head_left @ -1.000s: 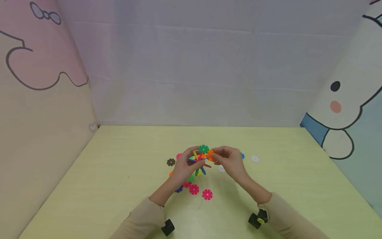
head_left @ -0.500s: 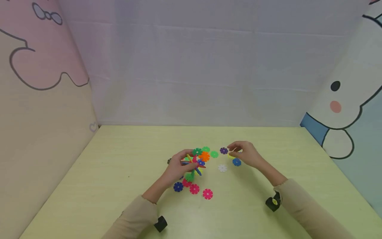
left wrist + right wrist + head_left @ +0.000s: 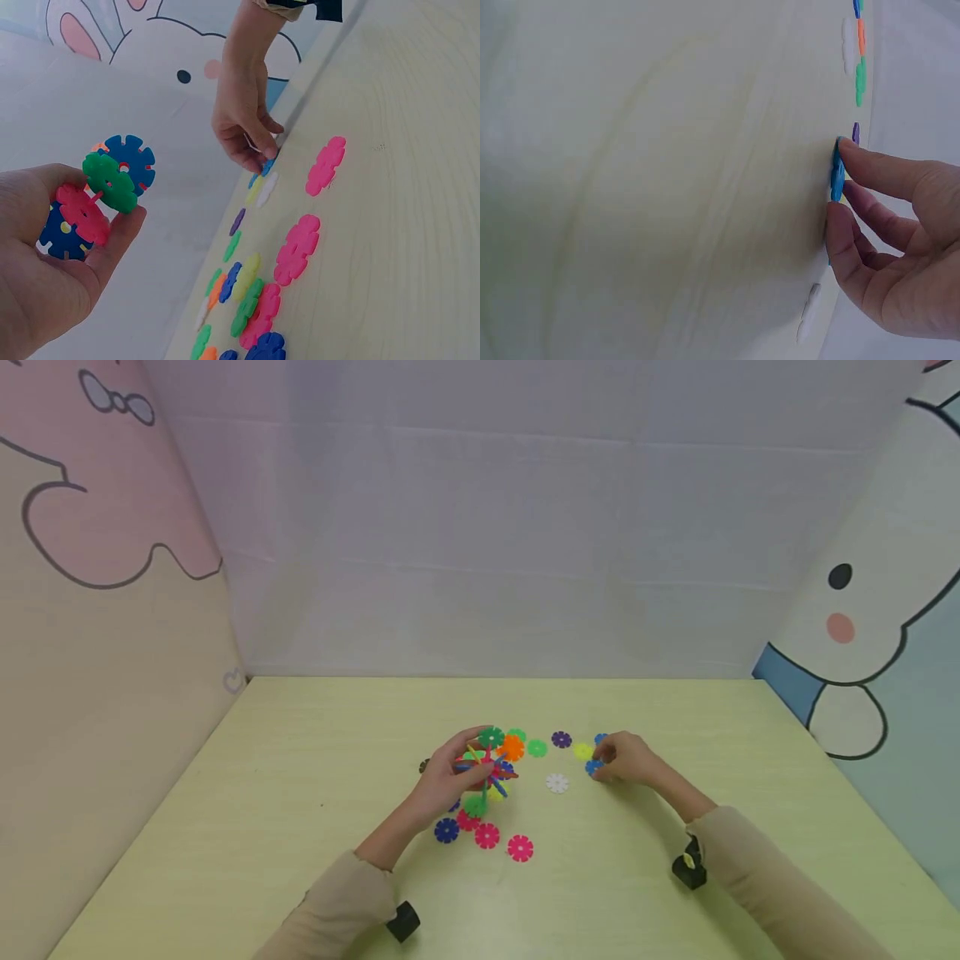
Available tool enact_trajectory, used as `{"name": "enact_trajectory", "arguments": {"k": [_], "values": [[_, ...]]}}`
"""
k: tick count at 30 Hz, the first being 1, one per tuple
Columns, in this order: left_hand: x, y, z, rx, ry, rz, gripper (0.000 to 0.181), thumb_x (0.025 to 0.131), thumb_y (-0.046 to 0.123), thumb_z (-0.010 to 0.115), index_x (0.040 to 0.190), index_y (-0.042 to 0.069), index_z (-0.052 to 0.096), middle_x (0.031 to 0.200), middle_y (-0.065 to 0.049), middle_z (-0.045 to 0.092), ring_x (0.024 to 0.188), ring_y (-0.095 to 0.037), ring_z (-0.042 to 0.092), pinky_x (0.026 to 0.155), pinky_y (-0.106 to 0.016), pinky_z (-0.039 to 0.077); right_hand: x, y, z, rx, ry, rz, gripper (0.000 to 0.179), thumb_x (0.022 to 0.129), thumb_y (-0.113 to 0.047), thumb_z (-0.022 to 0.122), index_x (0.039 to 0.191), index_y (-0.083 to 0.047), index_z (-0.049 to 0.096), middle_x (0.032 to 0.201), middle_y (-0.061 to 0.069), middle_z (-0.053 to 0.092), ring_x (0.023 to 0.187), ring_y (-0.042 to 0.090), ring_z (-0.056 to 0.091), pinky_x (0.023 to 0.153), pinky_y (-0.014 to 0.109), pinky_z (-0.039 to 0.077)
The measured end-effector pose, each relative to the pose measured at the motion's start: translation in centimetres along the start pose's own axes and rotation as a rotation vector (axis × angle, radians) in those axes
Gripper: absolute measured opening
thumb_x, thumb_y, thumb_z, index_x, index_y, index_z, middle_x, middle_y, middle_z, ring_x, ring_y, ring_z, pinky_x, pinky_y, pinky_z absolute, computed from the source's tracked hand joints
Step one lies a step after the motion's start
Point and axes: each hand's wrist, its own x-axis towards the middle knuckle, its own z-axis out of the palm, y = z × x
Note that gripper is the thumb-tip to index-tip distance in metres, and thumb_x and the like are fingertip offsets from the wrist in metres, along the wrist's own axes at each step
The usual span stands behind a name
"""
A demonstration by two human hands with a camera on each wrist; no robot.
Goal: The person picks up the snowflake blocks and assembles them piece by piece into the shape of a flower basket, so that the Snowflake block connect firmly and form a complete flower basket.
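My left hand (image 3: 442, 785) grips a joined cluster of plastic snowflake discs above the table. In the left wrist view the cluster shows a green disc (image 3: 110, 182), a pink disc (image 3: 81, 214) and blue ones, slotted together at angles. Farther right, my right hand (image 3: 628, 758) is down at the tabletop. Its thumb and a finger pinch opposite edges of a blue snowflake disc (image 3: 838, 172), which looks tilted or flat near the surface; I cannot tell which. A yellow disc (image 3: 582, 752) lies just left of that hand.
Loose snowflake discs lie about the table (image 3: 300, 860): a white disc (image 3: 557, 783), a purple disc (image 3: 562, 739), a light green disc (image 3: 537, 748), a dark blue disc (image 3: 447, 831) and several pink ones. A pale cloth wall (image 3: 480, 552) stands behind the table.
My right hand has left the cluster, moved right and come down onto the blue disc. An orange disc it was fingering is no longer in it. My left hand shifted slightly left with the cluster.
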Motion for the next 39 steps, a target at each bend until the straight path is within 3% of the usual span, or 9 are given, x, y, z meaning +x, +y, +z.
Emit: {"name": "enact_trajectory", "arguments": {"k": [5, 9, 13, 17, 23, 28, 31, 34, 39], "values": [[-0.5, 1.8, 0.3, -0.002, 0.001, 0.002, 0.046, 0.090, 0.003, 0.053, 0.133, 0.005, 0.039, 0.116, -0.021, 0.042, 0.085, -0.029, 0.063, 0.077, -0.040, 0.052, -0.1, -0.2, 0.0, 0.008, 0.007, 0.074, 0.027, 0.070, -0.008, 0.076, 0.088, 0.007, 0.063, 0.077, 0.009, 0.059, 0.071, 0.018, 0.052, 0.060, 0.028, 0.045], [-0.7, 2.4, 0.4, -0.013, 0.008, 0.004, 0.041, 0.089, 0.002, 0.054, 0.129, 0.001, 0.042, 0.114, -0.021, 0.044, 0.086, -0.027, 0.062, 0.078, -0.045, 0.051, -0.5, -0.3, 0.1, 0.022, 0.017, 0.066, 0.026, 0.070, -0.007, 0.076, 0.085, 0.005, 0.059, 0.075, 0.008, 0.056, 0.068, 0.016, 0.050, 0.057, 0.026, 0.044], [-0.5, 2.1, 0.6, -0.040, 0.024, 0.010, 0.039, 0.088, 0.001, 0.055, 0.126, 0.000, 0.044, 0.112, -0.019, 0.045, 0.085, -0.031, 0.062, 0.077, -0.045, 0.051, -1.2, -1.8, 0.8, 0.183, 0.064, -0.012, 0.019, 0.076, -0.002, 0.070, 0.089, 0.006, 0.058, 0.078, 0.010, 0.059, 0.064, 0.017, 0.056, 0.052, 0.029, 0.051], [-0.1, 1.8, 0.8, -0.070, 0.044, 0.008, 0.038, 0.088, 0.001, 0.056, 0.124, 0.000, 0.045, 0.113, -0.019, 0.045, 0.087, -0.034, 0.062, 0.075, -0.041, 0.053, -2.3, -5.3, 1.9, 0.418, 0.121, -0.084, 0.020, 0.080, -0.004, 0.066, 0.095, 0.008, 0.059, 0.085, 0.015, 0.062, 0.067, 0.028, 0.065, 0.054, 0.034, 0.054], [0.3, 1.6, 1.4, -0.063, 0.081, 0.004, 0.037, 0.088, 0.004, 0.057, 0.123, 0.001, 0.045, 0.115, -0.021, 0.044, 0.084, -0.026, 0.063, 0.074, -0.036, 0.054, -3.3, -9.2, 3.5, 0.598, 0.213, -0.113, 0.022, 0.079, -0.001, 0.067, 0.096, 0.010, 0.058, 0.087, 0.020, 0.062, 0.067, 0.031, 0.066, 0.055, 0.031, 0.055], [0.3, 1.7, 1.7, -0.047, 0.059, -0.008, 0.039, 0.090, 0.008, 0.056, 0.125, 0.004, 0.042, 0.119, -0.021, 0.042, 0.088, -0.030, 0.063, 0.077, -0.034, 0.053, -3.2, -9.9, 3.8, 0.624, 0.261, -0.113, 0.022, 0.079, -0.001, 0.067, 0.096, 0.009, 0.059, 0.087, 0.020, 0.062, 0.066, 0.026, 0.066, 0.056, 0.030, 0.055], [0.3, 1.7, 1.8, -0.033, 0.039, -0.014, 0.040, 0.090, 0.010, 0.055, 0.127, 0.006, 0.040, 0.121, -0.018, 0.041, 0.091, -0.034, 0.062, 0.078, -0.035, 0.052, -3.1, -10.0, 3.9, 0.624, 0.289, -0.099, 0.021, 0.079, 0.000, 0.067, 0.096, 0.009, 0.059, 0.087, 0.020, 0.062, 0.069, 0.032, 0.066, 0.056, 0.030, 0.055], [0.3, 1.8, 1.9, -0.033, 0.017, -0.003, 0.040, 0.091, 0.010, 0.054, 0.128, 0.006, 0.038, 0.123, -0.018, 0.040, 0.094, -0.040, 0.060, 0.080, -0.038, 0.052, -3.1, -10.1, 4.0, 0.614, 0.315, -0.089, 0.020, 0.079, -0.001, 0.067, 0.095, 0.008, 0.059, 0.086, 0.020, 0.062, 0.071, 0.038, 0.064, 0.056, 0.029, 0.055], [0.3, 1.9, 2.0, -0.018, -0.022, 0.028, 0.038, 0.092, 0.009, 0.051, 0.127, 0.006, 0.036, 0.123, -0.020, 0.037, 0.093, -0.040, 0.060, 0.077, -0.039, 0.053, -3.0, -10.3, 4.1, 0.583, 0.328, -0.088, 0.019, 0.079, -0.001, 0.068, 0.093, 0.007, 0.060, 0.085, 0.019, 0.063, 0.068, 0.034, 0.065, 0.055, 0.029, 0.054]]}}
